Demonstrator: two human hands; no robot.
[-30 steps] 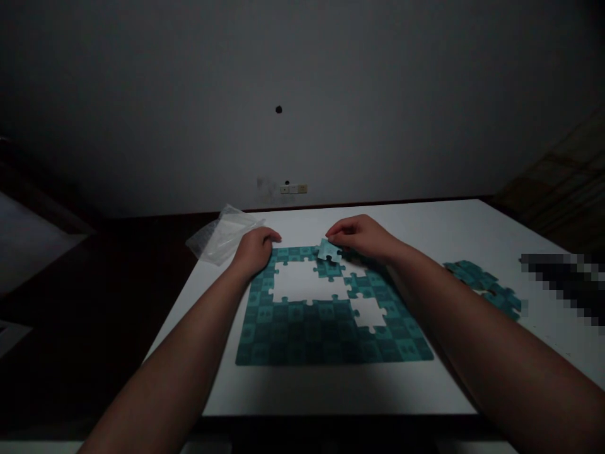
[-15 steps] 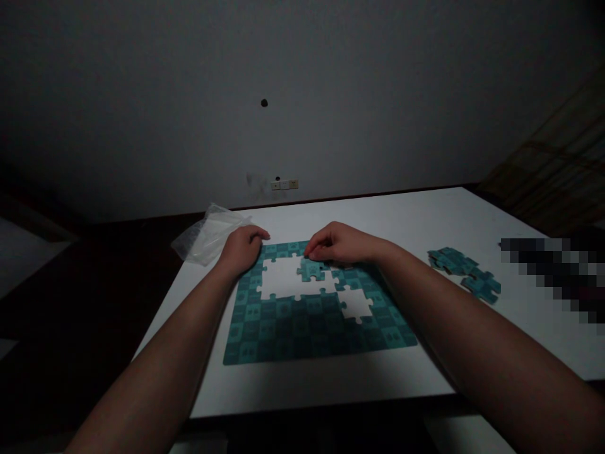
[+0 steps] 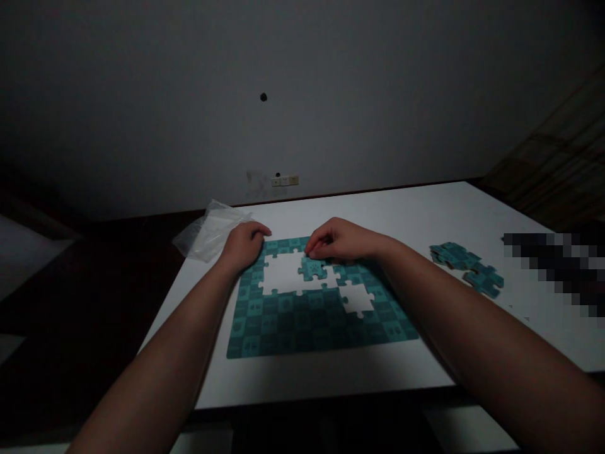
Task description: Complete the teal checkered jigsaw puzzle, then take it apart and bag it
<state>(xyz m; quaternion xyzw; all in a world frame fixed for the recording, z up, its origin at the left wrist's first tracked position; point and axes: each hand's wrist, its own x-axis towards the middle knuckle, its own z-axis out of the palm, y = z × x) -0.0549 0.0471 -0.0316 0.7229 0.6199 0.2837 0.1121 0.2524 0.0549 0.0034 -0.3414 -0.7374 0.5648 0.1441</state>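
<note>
A teal jigsaw puzzle (image 3: 283,325) in a checkered pattern lies on the white table, with gaps showing the white surface through it. My right hand (image 3: 347,238) is over the puzzle's far part, its thumb and fingertips closed on the upper edge of a puzzle piece (image 3: 312,270) that carries a paw print. That piece is at the right of the large gap; whether it lies flat or is slightly raised I cannot tell. At the puzzle's far left corner rests my left hand (image 3: 243,244), index finger stretched out and thumb apart, holding nothing; its other fingers are mostly hidden.
Loose puzzle pieces (image 3: 456,257) lie in a heap on the right of the white table (image 3: 331,383). A crumpled clear plastic bag (image 3: 208,230) sits at the far left edge. Behind stands a grey wall (image 3: 378,101) with sockets (image 3: 285,181). A blurred-out patch covers the far right.
The view has shifted slightly, so the table and puzzle appear a little higher. Both hands keep nearly the same places, and the right fingers are still on the puzzle piece.
</note>
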